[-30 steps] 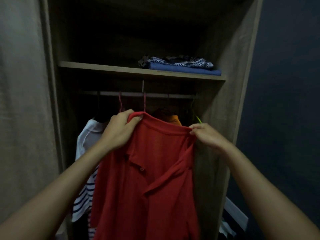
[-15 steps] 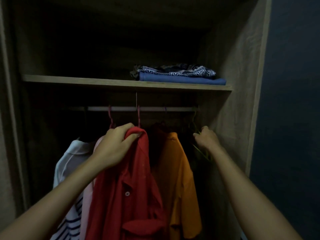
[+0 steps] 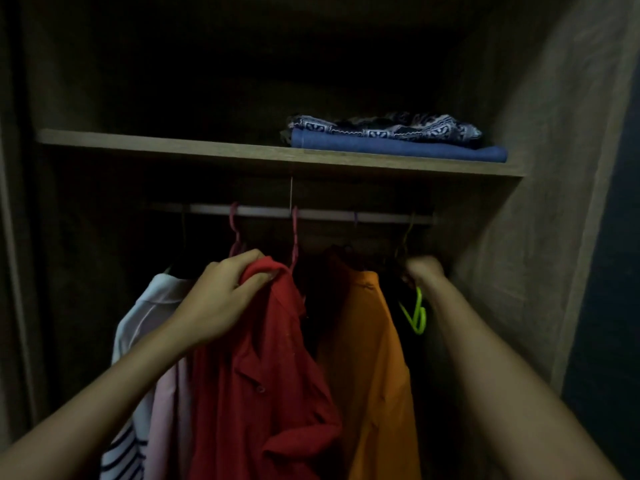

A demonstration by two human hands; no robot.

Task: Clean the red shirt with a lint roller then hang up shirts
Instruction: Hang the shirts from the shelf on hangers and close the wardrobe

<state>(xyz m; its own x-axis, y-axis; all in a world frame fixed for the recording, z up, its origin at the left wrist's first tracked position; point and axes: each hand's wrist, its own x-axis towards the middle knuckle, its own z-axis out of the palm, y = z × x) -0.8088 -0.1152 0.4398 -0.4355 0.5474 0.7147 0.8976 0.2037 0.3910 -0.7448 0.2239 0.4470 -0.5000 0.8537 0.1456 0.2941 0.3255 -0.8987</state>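
The red shirt [image 3: 263, 375] hangs down in front of the open wardrobe, its collar bunched in my left hand [image 3: 221, 299], which is shut on it just below the rail [image 3: 311, 213]. A pink hanger hook [image 3: 294, 237] sits on the rail right behind the collar. My right hand [image 3: 424, 270] is at the far right of the rail, closed around a bright green hanger [image 3: 414, 315] that hangs there. An orange shirt [image 3: 377, 358] hangs between my two hands.
A white and striped shirt [image 3: 138, 341] and a pink garment [image 3: 166, 410] hang left of the red one. Folded blue and patterned cloths [image 3: 391, 140] lie on the wooden shelf [image 3: 173, 147] above. The wardrobe's side wall [image 3: 540, 202] stands close on the right.
My right hand let go of the red shirt's shoulder and moved right to the green hanger. The red shirt now hangs from my left hand alone, and the view has come closer to the rail.
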